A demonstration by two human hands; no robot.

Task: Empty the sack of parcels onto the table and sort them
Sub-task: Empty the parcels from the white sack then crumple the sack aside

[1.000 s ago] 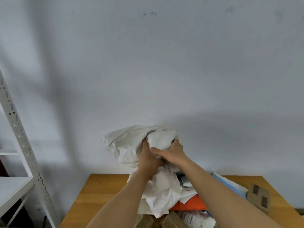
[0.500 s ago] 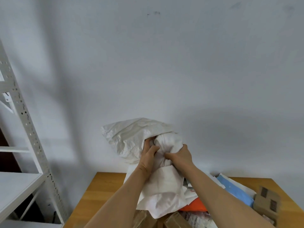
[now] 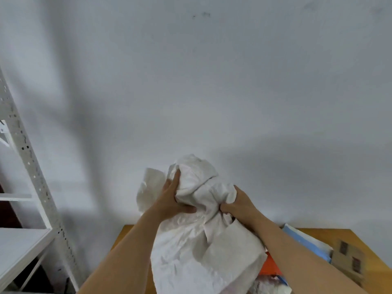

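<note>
I hold a crumpled white sack [image 3: 197, 247] up above the wooden table [image 3: 358, 236], bunched at its top. My left hand [image 3: 172, 198] grips the sack's upper left folds, thumb underneath. My right hand [image 3: 239, 204] clutches the bunched cloth on the right side. Parcels lie on the table below and to the right: a blue mailer [image 3: 305, 242], an orange parcel [image 3: 271, 268], a brown cardboard box [image 3: 347, 259] and a clear plastic bag [image 3: 269, 287]. The sack and my arms hide most of the pile.
A white metal shelving rack [image 3: 27, 166] stands at the left, its shelf [image 3: 19, 247] close to the table's left edge. A plain grey wall [image 3: 212, 81] rises right behind the table.
The sack's bunched top has shifted right and been gathered tighter. My left hand has moved up its left side, and my right hand has regripped farther right. The view has tilted down slightly.
</note>
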